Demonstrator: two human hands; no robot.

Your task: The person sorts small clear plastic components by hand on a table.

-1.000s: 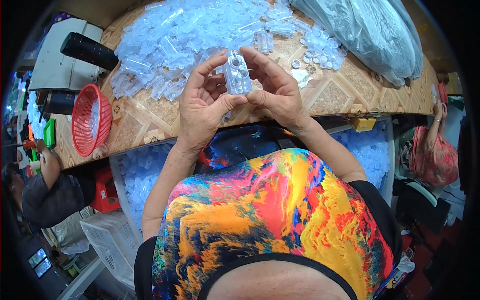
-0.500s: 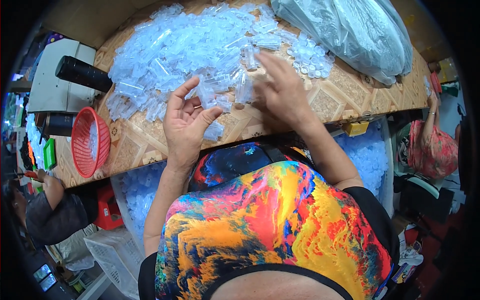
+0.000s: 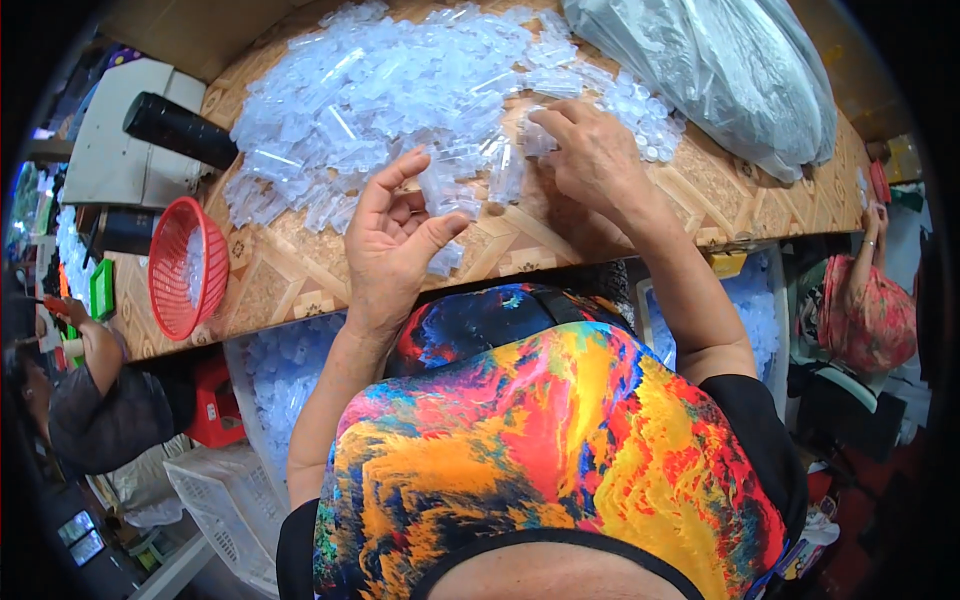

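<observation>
A large heap of clear plastic tubes (image 3: 375, 105) covers the far part of the patterned table (image 3: 285, 265). At the heap's near edge, my left hand (image 3: 392, 232) is turned palm up, with a clear tube-like piece (image 3: 445, 190) between its thumb and fingers. To the right, my right hand (image 3: 598, 160) is bent palm down, its thumb and fingertips closed round another clear plastic piece (image 3: 540, 132); its fingers partly hide that piece. Several tubes (image 3: 506, 172) lie on the table between the hands. Small round clear caps (image 3: 655, 125) are spread beyond my right hand.
A red plastic basket (image 3: 188, 270) with clear pieces stands at the table's left edge, near a black cylinder (image 3: 180, 130). A grey plastic bag (image 3: 715, 80) lies at the far right. Bins of clear pieces (image 3: 285, 375) sit below the table edge. Other people work at both sides.
My right hand was blurred with fingers stretched toward the tubes; now its fingers are curled in on a clear piece. My left hand keeps its hold. The whole view has shifted slightly.
</observation>
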